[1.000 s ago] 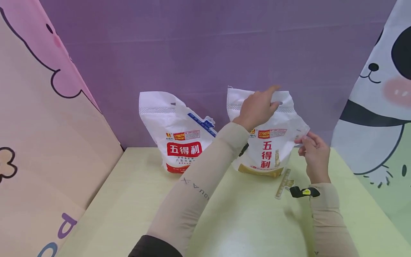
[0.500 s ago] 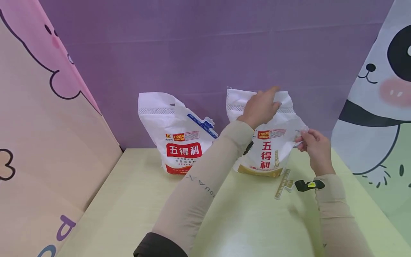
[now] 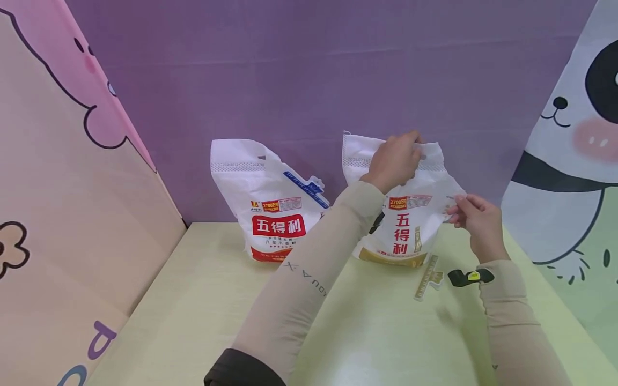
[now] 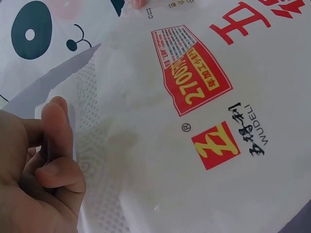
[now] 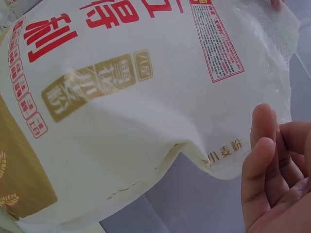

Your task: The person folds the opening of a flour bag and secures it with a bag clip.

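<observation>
The fingers of your left hand are curled, gripping the top edge of the right-hand WUDELI flour bag; your right hand pinches its right side edge. The white bag stands creased on the table, beside a gold-and-white strip.

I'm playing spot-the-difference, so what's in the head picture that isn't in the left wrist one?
Only the head view: the red-trimmed Wudeli flour bag, its blue clip, the gold clip lying on the tabletop, and the pink cartoon creature.

Only the left wrist view: the red square logo and WUDELI lettering on the gold-trimmed Wudeli flour bag; the left sleeve hides them in the head view.

Both: that gold-trimmed bag, its red 2700 label, the left hand at its top, and the panda picture. The right hand too, probably just a fingertip in the second.
</observation>
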`<state>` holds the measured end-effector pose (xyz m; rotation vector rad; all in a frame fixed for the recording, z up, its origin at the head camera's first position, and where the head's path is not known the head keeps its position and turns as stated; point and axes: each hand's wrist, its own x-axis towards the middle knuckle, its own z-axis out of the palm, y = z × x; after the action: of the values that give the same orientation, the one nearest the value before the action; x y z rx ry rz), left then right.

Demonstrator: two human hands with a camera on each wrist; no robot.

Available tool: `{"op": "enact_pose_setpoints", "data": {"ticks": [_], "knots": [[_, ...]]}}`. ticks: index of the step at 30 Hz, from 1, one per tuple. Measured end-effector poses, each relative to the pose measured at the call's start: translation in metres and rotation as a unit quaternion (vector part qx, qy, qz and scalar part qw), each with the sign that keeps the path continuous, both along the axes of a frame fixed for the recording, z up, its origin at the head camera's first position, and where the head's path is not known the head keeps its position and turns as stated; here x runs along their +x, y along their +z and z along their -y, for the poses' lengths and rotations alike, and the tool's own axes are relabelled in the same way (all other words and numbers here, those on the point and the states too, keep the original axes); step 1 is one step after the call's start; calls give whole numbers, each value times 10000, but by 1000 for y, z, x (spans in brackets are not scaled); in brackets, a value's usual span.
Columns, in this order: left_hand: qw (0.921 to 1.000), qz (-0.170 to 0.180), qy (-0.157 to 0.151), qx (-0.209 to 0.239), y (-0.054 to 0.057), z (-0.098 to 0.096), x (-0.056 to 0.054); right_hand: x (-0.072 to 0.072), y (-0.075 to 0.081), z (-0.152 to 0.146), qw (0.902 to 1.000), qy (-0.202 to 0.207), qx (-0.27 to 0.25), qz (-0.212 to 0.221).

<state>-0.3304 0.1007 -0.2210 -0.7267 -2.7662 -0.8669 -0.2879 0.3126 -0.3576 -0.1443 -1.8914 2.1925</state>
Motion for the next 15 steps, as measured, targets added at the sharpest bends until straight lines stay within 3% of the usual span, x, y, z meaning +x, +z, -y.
{"op": "enact_pose_setpoints", "data": {"ticks": [15], "knots": [[9972,-668,-58,335,-6,5,-5,-3,-5,11,9902,12,-1261,-597]]}}
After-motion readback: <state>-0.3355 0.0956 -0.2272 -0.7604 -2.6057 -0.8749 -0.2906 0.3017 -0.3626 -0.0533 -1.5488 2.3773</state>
